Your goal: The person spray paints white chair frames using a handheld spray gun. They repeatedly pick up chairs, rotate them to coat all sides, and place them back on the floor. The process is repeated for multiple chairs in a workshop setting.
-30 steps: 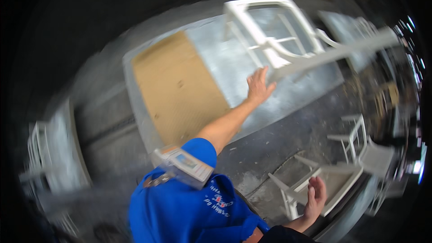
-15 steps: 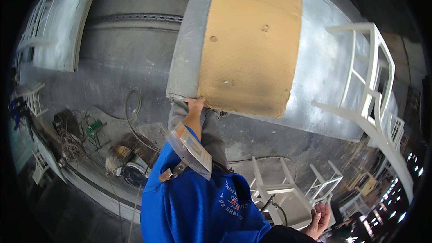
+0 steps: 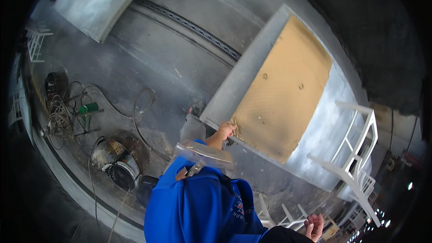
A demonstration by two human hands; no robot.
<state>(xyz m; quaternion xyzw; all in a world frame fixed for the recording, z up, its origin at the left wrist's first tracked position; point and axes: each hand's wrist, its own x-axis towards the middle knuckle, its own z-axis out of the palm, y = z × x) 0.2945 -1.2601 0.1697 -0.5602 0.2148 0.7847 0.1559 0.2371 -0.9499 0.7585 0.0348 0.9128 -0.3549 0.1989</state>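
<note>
My left hand [image 3: 226,130] is closed on the near left corner of a tan cardboard sheet [image 3: 283,94]. The sheet is bunched up next to my fingers. It lies over a grey metal-topped table [image 3: 330,123], near whose front edge my left hand is. My right hand [image 3: 315,227] is raised at the lower right, palm up. Its fingers are loosely curled and apart, with nothing in them. A white chair frame [image 3: 357,141] rests on the right part of the table.
Left of me stand a paint-stained drum [image 3: 120,157] and a green machine [image 3: 88,108] with coiled hoses [image 3: 60,126]. A chain track [image 3: 189,27] runs along the floor to the table. Another metal-topped table [image 3: 101,6] is at the far left. More white chairs [image 3: 288,218] stand behind my right hand.
The view has turned, so the table and cardboard now slant to the right. The cardboard corner at my left hand has become crumpled. My right hand stays low on the right.
</note>
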